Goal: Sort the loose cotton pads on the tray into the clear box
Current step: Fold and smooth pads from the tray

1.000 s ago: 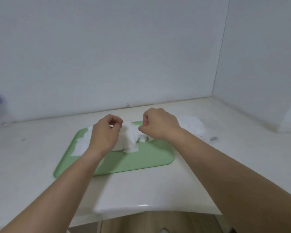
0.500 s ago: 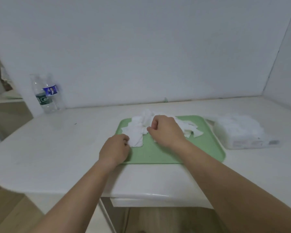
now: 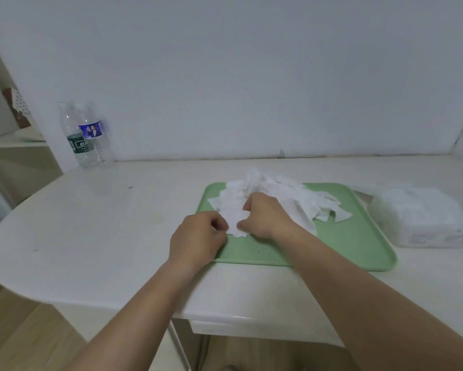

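Observation:
A heap of loose white cotton pads (image 3: 286,199) lies on the far half of a green tray (image 3: 350,245). My right hand (image 3: 265,215) rests on the near left of the heap, fingers curled into the pads. My left hand (image 3: 198,236) sits at the tray's left edge and pinches the corner of a pad (image 3: 235,226) that lies between both hands. The clear box (image 3: 422,218), filled with white pads, stands just right of the tray.
Two plastic water bottles (image 3: 83,135) stand at the back left against the wall. The white table (image 3: 91,231) has a rounded left end and a near edge below my forearms. A shelf (image 3: 13,140) is at the far left.
The camera has swung left, bringing the bottles and box into view. My left hand has drawn back from the heap to the tray's left edge, and both hands have closed in on one pad.

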### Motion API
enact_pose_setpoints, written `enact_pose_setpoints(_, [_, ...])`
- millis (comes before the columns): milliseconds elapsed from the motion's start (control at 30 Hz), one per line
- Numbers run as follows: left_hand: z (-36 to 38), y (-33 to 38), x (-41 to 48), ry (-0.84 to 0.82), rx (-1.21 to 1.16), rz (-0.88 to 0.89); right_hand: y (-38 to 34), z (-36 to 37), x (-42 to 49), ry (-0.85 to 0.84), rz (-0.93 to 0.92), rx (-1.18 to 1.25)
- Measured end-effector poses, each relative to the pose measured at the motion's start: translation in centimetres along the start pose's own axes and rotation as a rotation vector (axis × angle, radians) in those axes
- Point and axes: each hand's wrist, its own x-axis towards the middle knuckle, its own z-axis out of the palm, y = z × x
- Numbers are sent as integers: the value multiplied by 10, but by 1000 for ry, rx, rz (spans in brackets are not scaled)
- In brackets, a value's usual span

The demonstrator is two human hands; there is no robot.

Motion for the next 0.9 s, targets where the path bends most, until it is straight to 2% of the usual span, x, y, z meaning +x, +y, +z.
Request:
enact_pose_setpoints(200, [1,1,9,35,-123,-23,12,-7,3,86,-55,93])
enact_pose_setpoints(267, [-2,2,15,19,-95,-10,14,-12,1,123,-71,161])
enact_pose_setpoints(367, [-9,4,27,-70,22,4,14,-23,-3,219,-82,367])
enact_pose_setpoints(467, [-14,6,34,-202,-23,-49,10,-35,-4,278,-61,614])
enact_pose_setpoints(567, [-15,6,37,-252,-19,-52,7,-42,-4,224,-47,793])
enact_pose_setpoints(733, [-16,1,42,-244,-94,-71,6,-38,0,127,-15,943])
enact_pose_setpoints(833, [-19,-2,44,-168,-247,-59,5,-35,3,65,-26,1038])
enact_pose_setpoints(900, [-25,-1,45,-125,-467,-100,6,-34,4,32,-62,1114])
